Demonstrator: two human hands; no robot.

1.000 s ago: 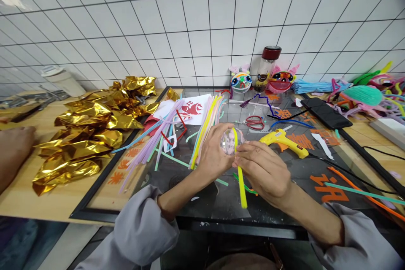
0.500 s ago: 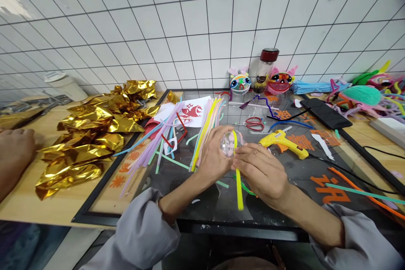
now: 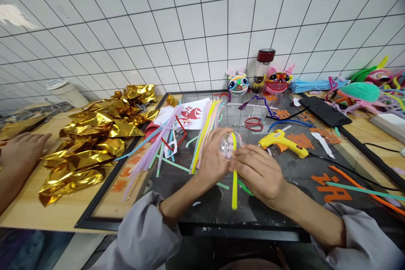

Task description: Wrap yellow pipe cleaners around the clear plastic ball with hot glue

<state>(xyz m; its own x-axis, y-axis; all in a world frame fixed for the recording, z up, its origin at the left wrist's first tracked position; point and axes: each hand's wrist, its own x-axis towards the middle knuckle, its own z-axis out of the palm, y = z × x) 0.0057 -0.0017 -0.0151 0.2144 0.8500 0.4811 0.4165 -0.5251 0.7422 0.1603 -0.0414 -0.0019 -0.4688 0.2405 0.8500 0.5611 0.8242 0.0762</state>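
Note:
A clear plastic ball point(image 3: 225, 147) with pinkish bits showing through it is held over the dark tabletop. Wrapped round its left side is my left hand point(image 3: 212, 158), fingers closed on it. A yellow pipe cleaner point(image 3: 234, 194) runs over the ball, and its free end hangs down toward me. The fingers of my right hand point(image 3: 257, 171) pinch that pipe cleaner against the ball's lower right side. My fingertips hide part of the strip. Just right of my right hand lies a yellow hot glue gun point(image 3: 283, 142).
Pipe cleaners in a bundle point(image 3: 158, 147), red scissors point(image 3: 253, 124) and a phone point(image 3: 327, 112) lie around. Crumpled gold foil point(image 3: 95, 130) covers the left side, near another person's hand point(image 3: 23, 152). Behind stand a lidded bottle point(image 3: 262, 71) and decorated balls point(image 3: 238, 83).
The hanging end of the yellow pipe cleaner has swung slightly left and now hangs straighter. The other person's hand at far left reaches further in. My grip stays the same.

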